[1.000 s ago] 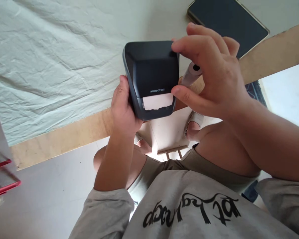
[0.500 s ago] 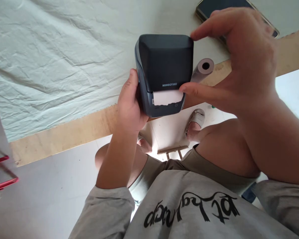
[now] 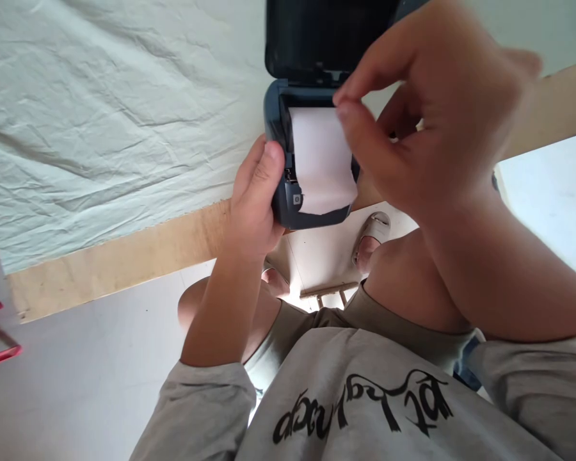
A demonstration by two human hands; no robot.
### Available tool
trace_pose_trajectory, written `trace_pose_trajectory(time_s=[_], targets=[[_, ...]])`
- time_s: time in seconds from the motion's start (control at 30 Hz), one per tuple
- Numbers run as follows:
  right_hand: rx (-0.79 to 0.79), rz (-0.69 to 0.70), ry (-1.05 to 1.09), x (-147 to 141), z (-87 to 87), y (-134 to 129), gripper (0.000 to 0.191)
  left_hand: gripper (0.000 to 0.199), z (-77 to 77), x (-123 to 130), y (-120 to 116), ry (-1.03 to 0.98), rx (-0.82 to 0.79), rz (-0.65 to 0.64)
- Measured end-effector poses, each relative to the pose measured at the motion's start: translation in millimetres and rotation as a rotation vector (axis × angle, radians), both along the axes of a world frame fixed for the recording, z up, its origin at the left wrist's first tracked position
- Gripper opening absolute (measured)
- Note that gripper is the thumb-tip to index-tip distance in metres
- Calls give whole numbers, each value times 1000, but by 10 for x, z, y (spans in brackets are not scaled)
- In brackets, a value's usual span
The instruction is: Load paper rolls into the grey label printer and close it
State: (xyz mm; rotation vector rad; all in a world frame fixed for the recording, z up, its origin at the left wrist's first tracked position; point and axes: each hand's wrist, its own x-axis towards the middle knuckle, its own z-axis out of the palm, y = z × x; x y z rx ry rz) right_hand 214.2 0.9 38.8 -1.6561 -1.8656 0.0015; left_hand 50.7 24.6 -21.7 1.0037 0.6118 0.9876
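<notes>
My left hand [image 3: 258, 198] grips the left side of a dark blue label printer [image 3: 312, 221], its thumb on the front edge. The printer's black lid [image 3: 324, 38] stands raised at the top of the view. Inside lies white paper [image 3: 322, 153], its torn front end hanging over the printer's front. My right hand [image 3: 427, 109] is over the printer's upper right side, thumb and index finger pinched together at the paper's upper right corner. Whether the paper is between those fingertips is too small to tell.
A pale wrinkled cloth [image 3: 125, 115] covers the table, with a bare wooden edge [image 3: 125, 262] along its front. Red bars [image 3: 0, 357] show at the far left. Below are my legs, a sandal [image 3: 377, 227] and a wooden rung [image 3: 329, 290].
The printer's lid has swung up and open, baring the paper inside. My right hand has moved left and its fingers have closed. The paper roll and phone are now hidden behind it.
</notes>
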Motion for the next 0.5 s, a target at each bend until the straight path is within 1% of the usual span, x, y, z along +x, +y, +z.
trace_pose_trajectory(time_s=[0.1,0.17,0.23,0.3,0.37,0.43,0.47,0.5], targets=[[-22,-18,-118,-44,-5,9,19,42,66,-41,-28,21,-27,-43],[-72,-25,-245,-52,16,-4,21,40,89,-42,-46,38,-36,-35],[-109,-34,-373,-44,46,-14,26,41,78,-23,-59,64,-35,-17],[-165,-35,-440,-30,77,-11,34,46,45,5,-66,58,-5,14],[-261,-45,-458,-23,102,8,42,50,23,33,-70,48,14,38],[-374,-62,-431,-23,117,37,41,50,31,56,-78,54,9,65],[-414,-58,-383,-24,121,52,38,50,47,65,-83,64,2,78],[-430,-19,-275,-23,123,66,35,49,68,72,-88,76,-6,94]])
